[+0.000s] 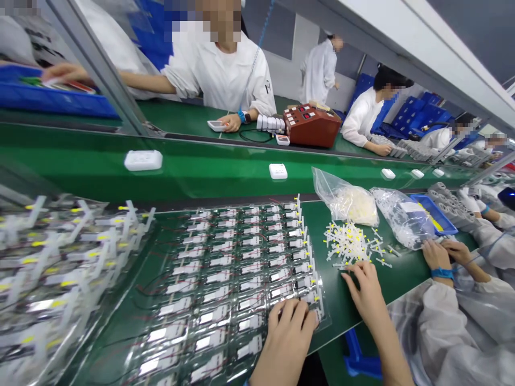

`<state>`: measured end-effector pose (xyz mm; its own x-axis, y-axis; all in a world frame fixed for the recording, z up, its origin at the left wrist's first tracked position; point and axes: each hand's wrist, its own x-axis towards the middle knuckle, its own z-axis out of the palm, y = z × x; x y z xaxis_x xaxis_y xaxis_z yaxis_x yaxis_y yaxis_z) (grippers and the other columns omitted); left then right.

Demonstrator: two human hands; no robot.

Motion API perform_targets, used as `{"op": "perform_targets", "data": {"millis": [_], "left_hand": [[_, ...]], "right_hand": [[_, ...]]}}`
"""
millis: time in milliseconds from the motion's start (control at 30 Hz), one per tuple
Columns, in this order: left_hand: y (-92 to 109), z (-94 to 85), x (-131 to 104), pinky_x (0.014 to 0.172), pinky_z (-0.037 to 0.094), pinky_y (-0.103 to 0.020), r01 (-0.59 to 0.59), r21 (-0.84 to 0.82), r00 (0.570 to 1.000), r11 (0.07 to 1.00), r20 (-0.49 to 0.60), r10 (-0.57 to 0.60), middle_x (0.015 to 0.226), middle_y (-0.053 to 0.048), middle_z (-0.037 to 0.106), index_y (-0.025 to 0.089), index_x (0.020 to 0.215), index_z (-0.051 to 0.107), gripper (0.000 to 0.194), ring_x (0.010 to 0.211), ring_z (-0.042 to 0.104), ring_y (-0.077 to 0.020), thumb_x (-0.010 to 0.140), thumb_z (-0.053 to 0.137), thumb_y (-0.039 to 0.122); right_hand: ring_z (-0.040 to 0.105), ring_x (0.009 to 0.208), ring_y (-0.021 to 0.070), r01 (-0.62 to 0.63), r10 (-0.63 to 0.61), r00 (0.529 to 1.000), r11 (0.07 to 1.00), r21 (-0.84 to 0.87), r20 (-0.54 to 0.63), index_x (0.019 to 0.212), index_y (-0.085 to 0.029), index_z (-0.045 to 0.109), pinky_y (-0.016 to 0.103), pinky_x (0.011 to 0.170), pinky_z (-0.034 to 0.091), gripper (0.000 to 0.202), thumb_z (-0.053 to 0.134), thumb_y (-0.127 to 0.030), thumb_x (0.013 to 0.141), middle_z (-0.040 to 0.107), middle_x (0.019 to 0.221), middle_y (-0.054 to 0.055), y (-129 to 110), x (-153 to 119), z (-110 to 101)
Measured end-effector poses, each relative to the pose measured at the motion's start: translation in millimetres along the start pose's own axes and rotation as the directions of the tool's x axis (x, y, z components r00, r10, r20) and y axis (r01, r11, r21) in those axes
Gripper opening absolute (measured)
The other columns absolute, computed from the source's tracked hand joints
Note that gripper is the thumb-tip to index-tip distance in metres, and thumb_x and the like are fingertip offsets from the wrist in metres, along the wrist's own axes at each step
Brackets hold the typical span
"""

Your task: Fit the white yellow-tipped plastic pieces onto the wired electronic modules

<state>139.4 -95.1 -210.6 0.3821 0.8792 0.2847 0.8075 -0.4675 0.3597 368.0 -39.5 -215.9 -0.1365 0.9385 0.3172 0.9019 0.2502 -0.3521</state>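
Green worktop fills the lower part of my view, with a green conveyor belt running along its far side. Across the belt I see a person in a white coat at a far bench. Nearest to me lies a clear tray with rows of white parts; to its left, a second tray, blurred on my feed, carries white pieces. A red-brown machine stands on the far bench. Over to the right of the clear tray I have two plastic bags, one nearer the tray and one beside it, with a blue bin next to the latter. My left hand is over the tray's near right corner, fingers curled down; I cannot tell whether they grip anything. My right hand is at the near edge of a pile of yellow-ended white sticks, which lies on the worktop between tray and bags; thumb and fingers are narrowly spaced, and I cannot tell whether a stick is between them. Small white devices sit well apart along the belt.
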Motion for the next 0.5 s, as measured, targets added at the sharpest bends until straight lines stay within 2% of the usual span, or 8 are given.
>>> {"op": "perform_targets", "data": {"millis": [133,267,400,500], "left_hand": [[-10,-31.9,3,0.088,0.033,-0.041,-0.026,-0.033,0.999,0.999,-0.034,0.025,0.092,0.001,0.064,0.023,0.091,0.061,0.007,0.089,0.055,-0.0225,0.089,0.058,0.017],[-37,-87.4,6,0.09,0.03,-0.038,-0.05,-0.035,0.99,0.998,-0.136,0.045,0.099,0.001,0.066,0.025,0.104,0.06,0.014,0.095,0.056,-0.0208,0.093,0.053,0.02],[-57,-150.3,12,0.089,0.03,-0.039,0.003,0.109,0.961,0.994,-0.275,0.027,0.102,-0.002,0.066,0.024,0.106,0.059,0.018,0.099,0.057,-0.022,0.094,0.048,0.017],[-52,-191.8,24,0.088,0.033,-0.042,0.04,0.122,0.891,0.992,-0.453,0.019,0.095,-0.003,0.067,0.025,0.097,0.06,0.014,0.095,0.058,-0.0227,0.095,0.047,0.02]], "right_hand": [[0.054,0.087,0.0257,0.077,-0.077,0.997,0.996,-0.04,0.002,0.09,-0.02,0.06,0.041,0.078,0.049,0.013,0.049,-0.019,0.095,0.056,0.09,0.008,7,4,10],[0.056,0.082,0.0252,0.14,-0.14,0.989,0.99,0.016,-0.042,0.085,-0.021,0.058,0.04,0.074,0.05,0.018,0.045,-0.021,0.097,0.056,0.086,0.008,4,11,9],[0.059,0.087,0.0226,0.146,-0.142,0.989,0.963,0.228,-0.033,0.09,-0.022,0.054,0.037,0.078,0.049,0.018,0.039,-0.02,0.099,0.058,0.092,0.008,-30,35,-8],[0.061,0.08,0.02,0.171,-0.195,0.981,0.907,0.386,0.022,0.091,-0.023,0.054,0.033,0.074,0.049,0.017,0.039,-0.021,0.099,0.061,0.087,0.004,-62,70,-16]]}}
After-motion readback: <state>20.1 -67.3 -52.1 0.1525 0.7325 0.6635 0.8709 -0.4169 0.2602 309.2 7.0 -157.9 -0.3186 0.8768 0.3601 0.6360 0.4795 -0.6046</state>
